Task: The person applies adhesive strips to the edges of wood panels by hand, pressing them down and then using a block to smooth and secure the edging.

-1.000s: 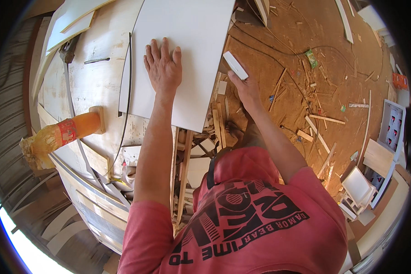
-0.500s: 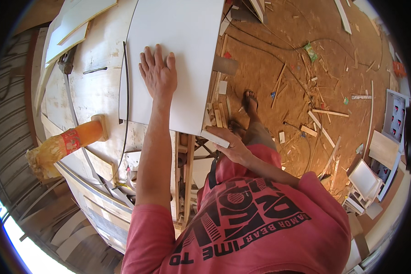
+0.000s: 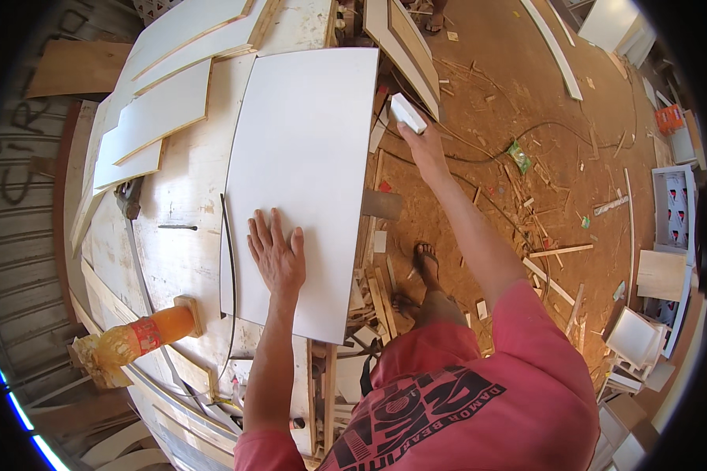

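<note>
A long white panel [image 3: 310,141] lies flat on the worktable [image 3: 188,263]. My left hand [image 3: 277,255] rests palm down on the panel's nearer half, its fingers spread. Out past the panel's right edge, toward its far end, my right hand [image 3: 426,147] grips a small white rectangular block [image 3: 407,112]. A gap shows between the block and the panel. Left of the panel, a thin black strip [image 3: 229,259] curves along the table.
White board pieces [image 3: 161,118] are stacked at the table's far left. An orange bottle [image 3: 149,335] with yellowish residue lies nearer. Boards [image 3: 404,51] lean beyond my right hand. Cables and wood offcuts litter the brown floor [image 3: 487,228]; box-like pieces [image 3: 636,341] stand far right.
My right hand has carried the white block from the panel's near right corner to beside its far end. My left hand stays flat on the panel, while the view has shifted.
</note>
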A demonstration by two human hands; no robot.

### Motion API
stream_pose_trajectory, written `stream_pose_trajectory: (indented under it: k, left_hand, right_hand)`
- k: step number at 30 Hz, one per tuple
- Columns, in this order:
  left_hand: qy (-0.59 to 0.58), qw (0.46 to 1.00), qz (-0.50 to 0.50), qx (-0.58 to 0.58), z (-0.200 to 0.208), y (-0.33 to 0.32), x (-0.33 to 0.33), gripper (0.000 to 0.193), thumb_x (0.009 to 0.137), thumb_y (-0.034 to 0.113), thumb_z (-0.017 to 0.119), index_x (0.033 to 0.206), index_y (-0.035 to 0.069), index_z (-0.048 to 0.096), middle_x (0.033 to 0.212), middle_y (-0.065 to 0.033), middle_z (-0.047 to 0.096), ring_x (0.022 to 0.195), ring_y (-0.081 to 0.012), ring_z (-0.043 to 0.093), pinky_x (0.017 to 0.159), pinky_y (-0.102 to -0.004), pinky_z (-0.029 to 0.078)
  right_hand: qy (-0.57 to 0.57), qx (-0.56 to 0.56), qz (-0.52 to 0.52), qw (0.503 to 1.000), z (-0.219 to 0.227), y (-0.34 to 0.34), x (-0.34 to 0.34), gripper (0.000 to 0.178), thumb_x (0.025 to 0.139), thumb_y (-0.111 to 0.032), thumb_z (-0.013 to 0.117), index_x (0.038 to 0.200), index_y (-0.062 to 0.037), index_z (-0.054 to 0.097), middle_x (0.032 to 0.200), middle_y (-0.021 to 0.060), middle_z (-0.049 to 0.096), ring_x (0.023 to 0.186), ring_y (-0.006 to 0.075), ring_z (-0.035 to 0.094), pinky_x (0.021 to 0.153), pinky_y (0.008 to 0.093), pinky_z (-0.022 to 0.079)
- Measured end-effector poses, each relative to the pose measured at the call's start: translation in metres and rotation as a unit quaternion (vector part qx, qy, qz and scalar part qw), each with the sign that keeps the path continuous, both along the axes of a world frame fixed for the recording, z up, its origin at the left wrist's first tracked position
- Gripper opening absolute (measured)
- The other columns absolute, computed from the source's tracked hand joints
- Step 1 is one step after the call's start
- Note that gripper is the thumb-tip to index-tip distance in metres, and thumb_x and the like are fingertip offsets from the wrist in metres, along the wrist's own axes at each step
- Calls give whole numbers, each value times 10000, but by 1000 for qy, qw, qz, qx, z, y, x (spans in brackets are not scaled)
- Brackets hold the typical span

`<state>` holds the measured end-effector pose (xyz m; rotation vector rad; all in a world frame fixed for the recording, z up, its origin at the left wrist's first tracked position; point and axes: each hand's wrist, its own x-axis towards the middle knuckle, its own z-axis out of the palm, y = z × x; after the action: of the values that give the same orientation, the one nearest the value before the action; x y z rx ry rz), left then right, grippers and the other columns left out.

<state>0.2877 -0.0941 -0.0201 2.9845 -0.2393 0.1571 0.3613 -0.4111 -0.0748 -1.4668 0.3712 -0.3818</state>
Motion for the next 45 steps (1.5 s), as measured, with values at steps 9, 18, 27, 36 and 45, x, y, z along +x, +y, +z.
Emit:
stream_pose_trajectory:
  k: [9, 18, 27, 36, 45]
  left_hand:
    - [40, 999, -4, 3, 7, 4, -1, 671, 953, 554, 343, 1440, 93, 322, 1506, -206, 220, 1412, -376, 151, 1134, -517, 126]
    - [40, 999, -28, 20, 3, 9, -1, 671, 950, 517, 384, 1442, 68, 304, 1502, -223, 212, 1407, -402, 143, 1128, -532, 127]
    - [19, 1000, -13, -1, 2, 6, -3, 662, 955, 547, 328, 1437, 92, 329, 1507, -203, 221, 1412, -373, 149, 1144, -496, 119]
    - [-3, 978, 9, -209, 15, 18, -16, 572, 964, 427, 428, 1411, 76, 365, 1459, -215, 305, 1364, -378, 255, 1109, -472, 229]
    - [183, 782, 42, -594, 88, -7, -188, 481, 967, 327, 495, 1269, -46, 468, 1112, -134, 589, 1049, -197, 532, 888, -314, 433]
  right_hand:
    - [-16, 2, -17, 1000, -4, -39, 142, 489, 871, -137, 602, 1328, -22, 467, 1225, 134, 576, 1129, 227, 535, 975, 319, 391]
    - [34, 89, 57, 994, 9, 35, 0, 478, 882, -30, 536, 1345, 7, 427, 1246, 105, 537, 1144, 176, 509, 975, 292, 400]
    - [102, 80, 262, 956, 6, 139, -239, 480, 906, -64, 562, 1368, -68, 429, 1238, 110, 523, 1175, 197, 476, 1008, 317, 360]
    - [138, 36, 276, 950, 43, 101, -245, 530, 881, -117, 612, 1361, -49, 399, 1237, 129, 519, 1124, 200, 513, 947, 326, 431]
    - [18, 41, 325, 945, 147, 145, -241, 621, 850, -168, 661, 1342, 4, 324, 1215, 142, 463, 1119, 208, 479, 926, 346, 439]
